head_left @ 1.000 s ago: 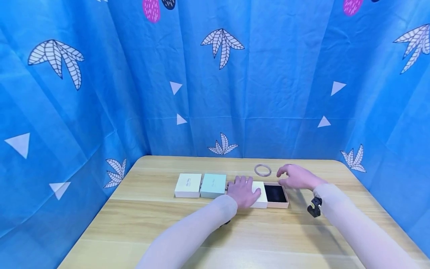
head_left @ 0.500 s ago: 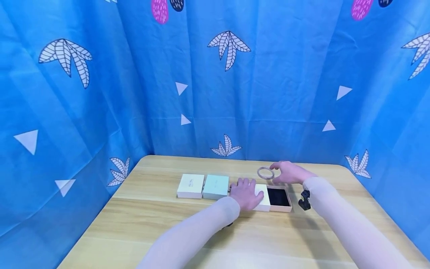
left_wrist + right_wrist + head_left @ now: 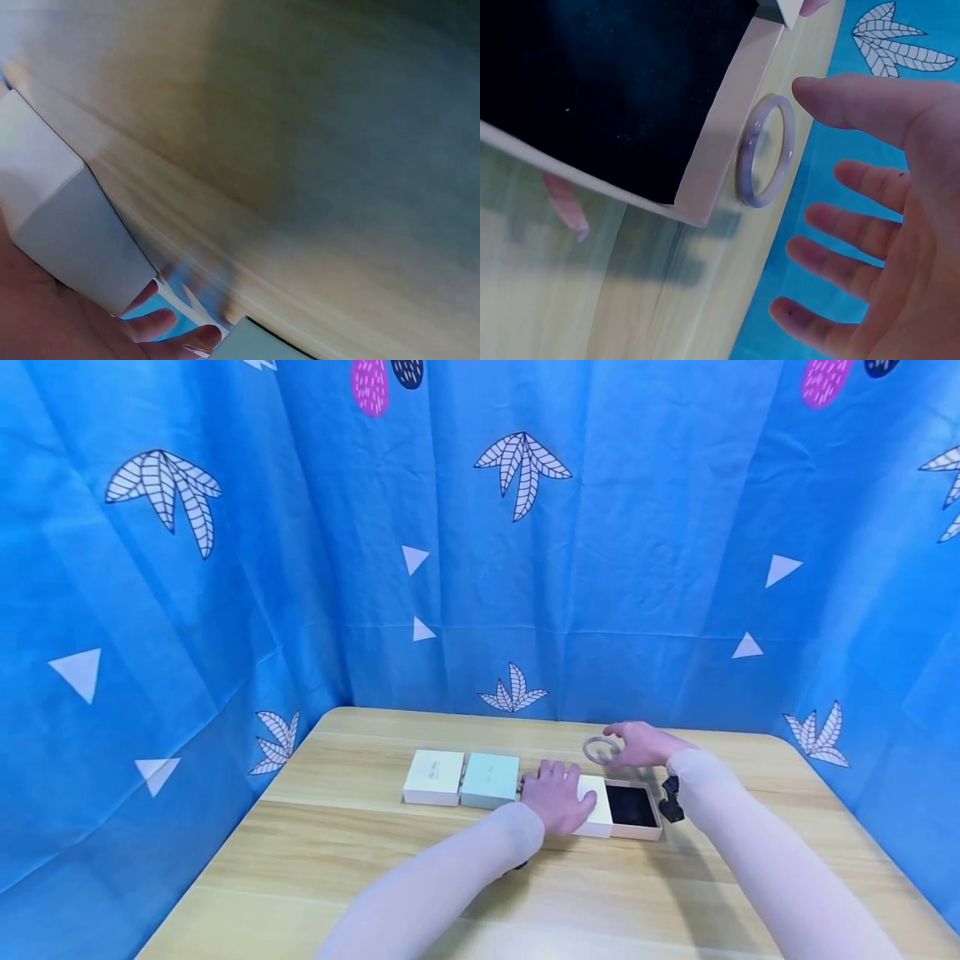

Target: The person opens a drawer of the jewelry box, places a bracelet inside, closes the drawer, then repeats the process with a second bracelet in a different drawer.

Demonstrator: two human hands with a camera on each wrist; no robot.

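A white box sleeve (image 3: 595, 814) lies right of centre on the table. My left hand (image 3: 557, 797) rests on its left part, fingers spread toward the far edge and thumb on top. The left wrist view shows a white box face (image 3: 82, 232) with fingertips (image 3: 154, 322) past its end. From the sleeve's right side projects a pink tray (image 3: 639, 832) with a black lining (image 3: 607, 90). Behind it lies a pale lilac bangle (image 3: 746, 172) on the table. My right hand (image 3: 637, 745) reaches over the bangle's right side, thumb and fingers apart; a gap shows in the right wrist view.
A cream-white box (image 3: 435, 777) and a mint-green box (image 3: 490, 780) stand side by side left of my left hand. A pink ribbon tab (image 3: 566, 206) shows beside the tray. Blue patterned curtain (image 3: 637, 568) hangs behind the wooden table (image 3: 337, 860).
My right hand has moved left from beside the tray to the bangle. My left hand stays on the white sleeve. The head view has shifted slightly.
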